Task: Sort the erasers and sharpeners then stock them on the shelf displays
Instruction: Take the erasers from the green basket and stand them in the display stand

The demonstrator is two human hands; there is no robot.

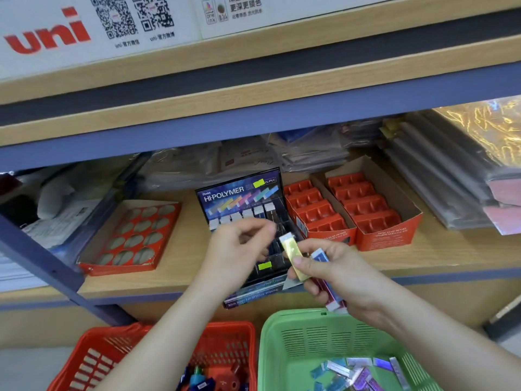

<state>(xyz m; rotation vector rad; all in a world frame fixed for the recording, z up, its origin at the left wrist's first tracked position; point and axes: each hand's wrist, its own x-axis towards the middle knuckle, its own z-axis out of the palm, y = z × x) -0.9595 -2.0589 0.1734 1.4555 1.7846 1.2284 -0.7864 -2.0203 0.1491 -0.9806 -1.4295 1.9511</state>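
My right hand (335, 273) grips a few slim erasers: a yellow eraser (292, 253) under the thumb, a blue one (320, 255) and a red one (328, 292) behind it. My left hand (239, 249) hovers over the black Hi-Polymer display box (239, 193) on the shelf, its fingers loosely curled near the yellow eraser's tip and holding nothing I can see. Several white-tipped erasers (248, 214) stand in the box's back row. A green basket (284, 348) below holds several more slim erasers (355, 372). A red basket (93, 359) holds sharpeners (214, 378).
On the wooden shelf (174, 277), a flat red tray with oval holes (135, 235) lies left of the display box. Two red cardboard trays with empty compartments (352, 210) stand to its right. Plastic-wrapped packets are stacked behind and at far right (451, 170). A blue shelf brace (48, 266) slants at left.
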